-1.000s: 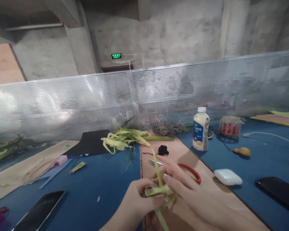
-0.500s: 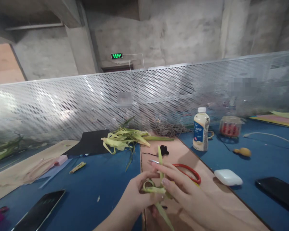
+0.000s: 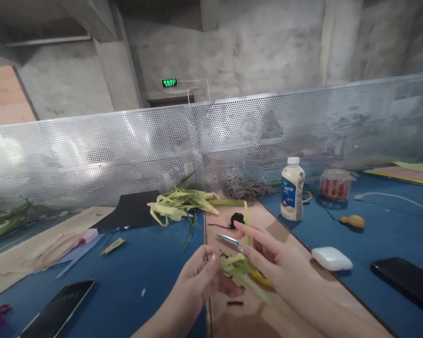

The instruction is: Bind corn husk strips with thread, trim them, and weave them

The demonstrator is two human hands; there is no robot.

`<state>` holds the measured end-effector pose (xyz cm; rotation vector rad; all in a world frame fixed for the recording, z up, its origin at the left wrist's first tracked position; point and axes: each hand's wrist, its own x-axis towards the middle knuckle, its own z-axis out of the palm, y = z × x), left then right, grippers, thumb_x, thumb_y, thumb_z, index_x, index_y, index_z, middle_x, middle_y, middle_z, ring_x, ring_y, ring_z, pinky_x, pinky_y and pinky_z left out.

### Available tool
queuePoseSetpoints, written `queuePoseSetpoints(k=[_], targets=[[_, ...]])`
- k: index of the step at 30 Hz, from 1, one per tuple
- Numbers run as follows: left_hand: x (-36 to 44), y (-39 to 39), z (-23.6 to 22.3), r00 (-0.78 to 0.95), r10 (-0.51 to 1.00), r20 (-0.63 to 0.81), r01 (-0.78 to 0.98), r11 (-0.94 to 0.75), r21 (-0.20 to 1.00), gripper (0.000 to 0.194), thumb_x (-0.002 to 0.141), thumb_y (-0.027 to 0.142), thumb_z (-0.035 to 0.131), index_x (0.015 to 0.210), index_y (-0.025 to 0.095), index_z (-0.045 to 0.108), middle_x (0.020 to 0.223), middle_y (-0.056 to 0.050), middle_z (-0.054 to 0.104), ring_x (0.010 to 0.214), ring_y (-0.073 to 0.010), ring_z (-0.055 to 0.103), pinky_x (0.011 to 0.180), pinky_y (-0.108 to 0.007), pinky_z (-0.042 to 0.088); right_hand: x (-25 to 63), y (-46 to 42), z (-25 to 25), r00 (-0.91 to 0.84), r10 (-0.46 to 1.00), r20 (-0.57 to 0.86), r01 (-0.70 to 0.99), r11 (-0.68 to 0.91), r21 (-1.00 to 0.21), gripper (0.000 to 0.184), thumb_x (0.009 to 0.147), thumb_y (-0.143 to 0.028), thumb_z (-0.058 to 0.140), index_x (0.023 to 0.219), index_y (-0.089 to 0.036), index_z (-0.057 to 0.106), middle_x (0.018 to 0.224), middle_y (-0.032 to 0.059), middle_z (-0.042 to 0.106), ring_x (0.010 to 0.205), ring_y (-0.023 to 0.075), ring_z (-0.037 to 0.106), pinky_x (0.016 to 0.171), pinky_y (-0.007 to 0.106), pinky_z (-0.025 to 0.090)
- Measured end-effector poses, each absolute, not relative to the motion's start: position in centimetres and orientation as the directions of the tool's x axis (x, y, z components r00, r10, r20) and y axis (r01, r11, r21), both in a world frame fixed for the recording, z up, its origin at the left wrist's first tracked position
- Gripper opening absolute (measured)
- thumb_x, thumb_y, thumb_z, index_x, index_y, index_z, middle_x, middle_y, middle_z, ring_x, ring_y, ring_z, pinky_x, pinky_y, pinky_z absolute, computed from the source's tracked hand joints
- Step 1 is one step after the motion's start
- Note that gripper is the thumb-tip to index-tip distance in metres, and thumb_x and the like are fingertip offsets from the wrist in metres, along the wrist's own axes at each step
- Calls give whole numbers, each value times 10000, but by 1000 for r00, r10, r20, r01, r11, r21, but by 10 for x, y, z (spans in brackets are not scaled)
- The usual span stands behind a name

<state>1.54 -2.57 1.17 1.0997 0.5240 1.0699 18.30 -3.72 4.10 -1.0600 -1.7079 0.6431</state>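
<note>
My left hand (image 3: 199, 277) is closed in a pinch on a small pale-green folded piece of corn husk (image 3: 238, 265). Beside it my right hand (image 3: 278, 258) has its thumb and fingers bent around a husk strip (image 3: 246, 215), whose end sticks up past the fingers. Another loose husk tail hangs below, blurred. Under the right hand lie scissors (image 3: 229, 240) on the brown cardboard (image 3: 254, 319); a blade and part of a yellow handle show, the rest is covered. A black thread bundle (image 3: 237, 220) sits just beyond the fingertips.
A heap of corn husks (image 3: 183, 202) lies ahead, near a tangle of brown cord (image 3: 248, 188). To the right stand a bottle (image 3: 292, 190) and a clear tub (image 3: 335, 184), with a white case (image 3: 332, 259) and black phone (image 3: 405, 281) nearer. Another phone (image 3: 58, 310) lies left.
My hands have moved apart slightly, the right one shifting right with the strip. The folded husk piece has turned and shows more. More of the scissor blade is visible, while the red handle is now covered.
</note>
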Motion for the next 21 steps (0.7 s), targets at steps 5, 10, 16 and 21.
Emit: queuePoseSetpoints(k=[5, 10, 16, 21], targets=[[12, -23, 16, 433, 896, 96, -331, 59, 942, 254, 760, 356, 597, 696, 155, 457, 668, -28, 660, 545, -151, 638, 592, -293, 467, 187, -33, 35, -87, 892, 444, 325, 446, -834, 356, 825, -358, 480, 1155, -235, 536, 671, -21, 481, 535, 84, 428, 474, 184, 402], [6, -17, 12, 413, 903, 119, -193, -41, 980, 190, 779, 322, 577, 836, 143, 548, 686, -49, 685, 596, -161, 647, 620, -291, 472, 193, -26, 30, -39, 892, 451, 258, 445, -858, 375, 806, -391, 504, 1149, -244, 546, 721, -6, 522, 510, 82, 409, 465, 209, 389], [1, -13, 15, 427, 899, 102, -23, -101, 995, 266, 778, 336, 559, 948, 141, 620, 574, -22, 662, 550, -137, 605, 588, -256, 456, 199, -17, 30, -7, 928, 373, 130, 370, -920, 447, 776, -407, 546, 1194, -250, 515, 707, -3, 557, 480, 81, 412, 422, 206, 353], [-5, -10, 19, 464, 881, 94, 112, -163, 980, 288, 794, 340, 526, 974, 138, 624, 663, -51, 691, 604, -152, 613, 620, -271, 462, 204, -11, 35, -6, 933, 360, 52, 360, -931, 448, 752, -385, 580, 1181, -268, 521, 828, 7, 581, 494, 63, 382, 434, 198, 327]])
